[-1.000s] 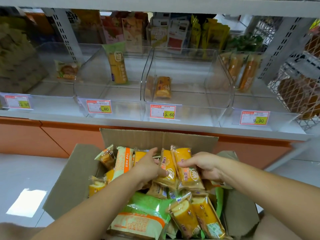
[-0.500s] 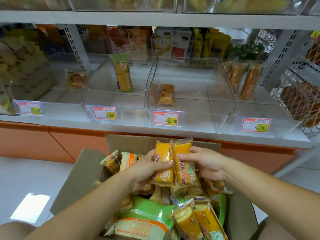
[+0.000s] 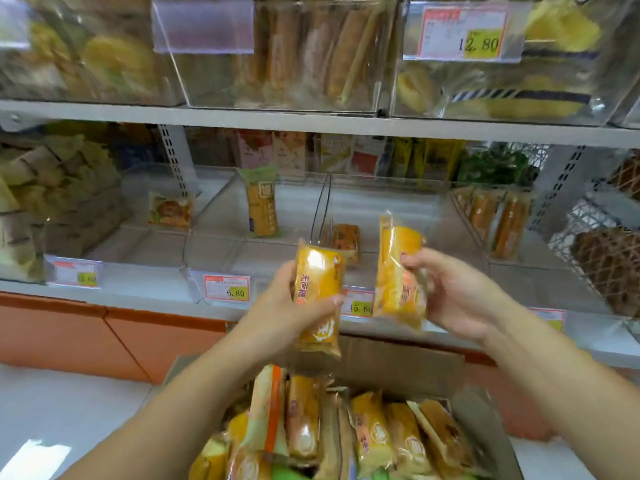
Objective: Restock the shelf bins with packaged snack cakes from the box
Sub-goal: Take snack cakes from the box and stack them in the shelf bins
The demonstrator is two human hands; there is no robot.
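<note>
My left hand grips a yellow packaged snack cake upright, and my right hand grips a second yellow snack cake. Both are held above the open cardboard box, just in front of the shelf edge. Behind them is a clear bin with a 15.60 price tag and one matching yellow cake inside. The box holds several more yellow and green snack packs.
The bin to the left, tagged 6.80, has one tall green-topped pack. A bin on the right holds orange-brown packs. Full clear bins line the upper shelf. A wire basket stands far right. The shelf base is orange.
Both hands lifted the two yellow cakes out of the box, separated them, and raised them to shelf height. The view tilted upward, revealing the upper shelf.
</note>
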